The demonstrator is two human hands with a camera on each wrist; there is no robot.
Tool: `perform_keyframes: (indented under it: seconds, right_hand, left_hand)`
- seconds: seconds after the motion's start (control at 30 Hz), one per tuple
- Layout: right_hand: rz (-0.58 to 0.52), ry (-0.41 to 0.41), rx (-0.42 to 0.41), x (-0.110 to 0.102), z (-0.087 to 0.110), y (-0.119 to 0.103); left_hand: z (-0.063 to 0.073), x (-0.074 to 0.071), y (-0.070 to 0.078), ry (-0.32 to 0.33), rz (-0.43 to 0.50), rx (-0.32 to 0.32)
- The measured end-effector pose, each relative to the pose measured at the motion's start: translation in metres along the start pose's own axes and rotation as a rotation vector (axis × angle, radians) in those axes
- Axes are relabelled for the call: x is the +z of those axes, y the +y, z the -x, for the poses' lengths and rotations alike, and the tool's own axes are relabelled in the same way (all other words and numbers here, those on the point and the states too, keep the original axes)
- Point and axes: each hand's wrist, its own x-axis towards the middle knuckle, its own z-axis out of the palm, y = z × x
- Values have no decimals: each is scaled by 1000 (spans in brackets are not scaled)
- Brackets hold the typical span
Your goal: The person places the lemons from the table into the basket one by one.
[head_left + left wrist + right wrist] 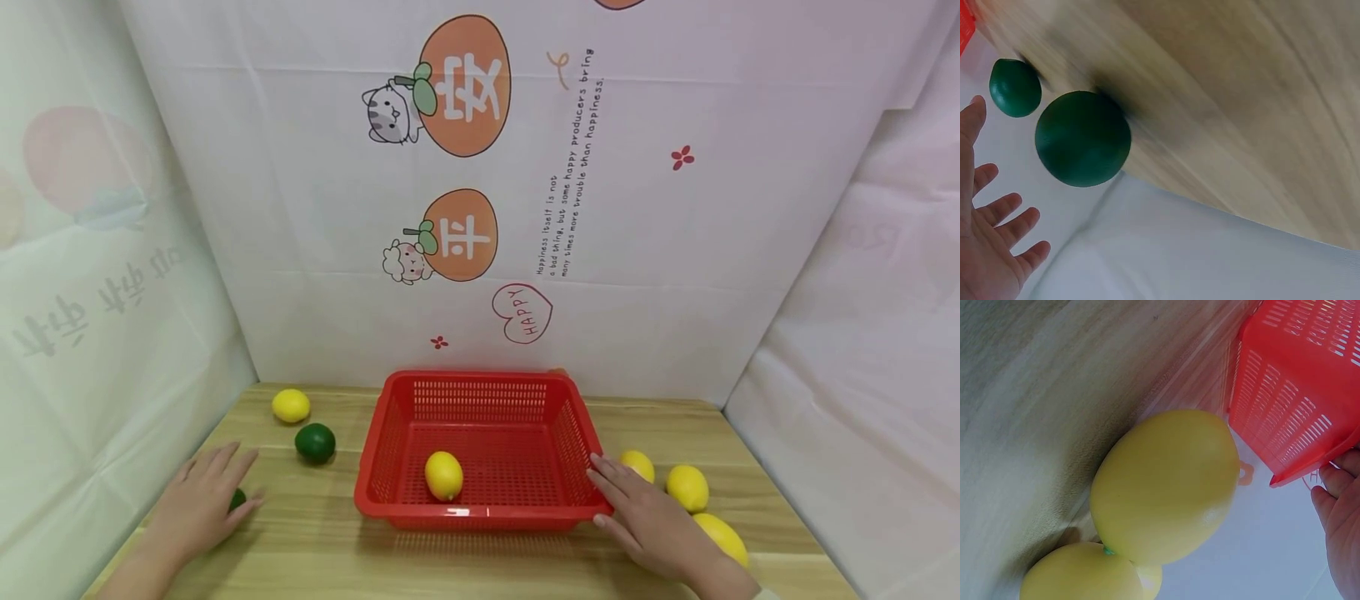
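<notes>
My left hand (197, 507) is over a dark green lime (1083, 139), its fingers spread and mostly hiding the fruit in the head view. Farther from me sits a second green lime (315, 443), with a yellow lemon (291, 406) behind it. A red plastic basket (480, 512) stands in the middle of the table, with one lemon (444, 476) inside. My right hand (651, 518) touches the basket's right rim with extended fingertips. Close beside that hand lie several lemons, among them a large one (1166, 484) low in the right wrist view.
White printed cloth (637, 208) rises behind the wooden table (300, 533) and along both sides. Two lemons lie right of the basket, one nearer the back (637, 465) and one farther right (687, 488). A third lemon (722, 540) lies by the right wrist.
</notes>
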Motion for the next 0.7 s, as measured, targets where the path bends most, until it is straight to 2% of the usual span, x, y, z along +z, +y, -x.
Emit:
perform_keyframes:
  seconds: [0.33, 0.7]
  right_hand:
    - [-4, 6, 1, 1, 0, 1]
    - [-8, -3, 7, 1, 0, 1]
  left_hand:
    - [13, 6, -6, -166, -2, -64]
    - [17, 12, -9, -226, 29, -111]
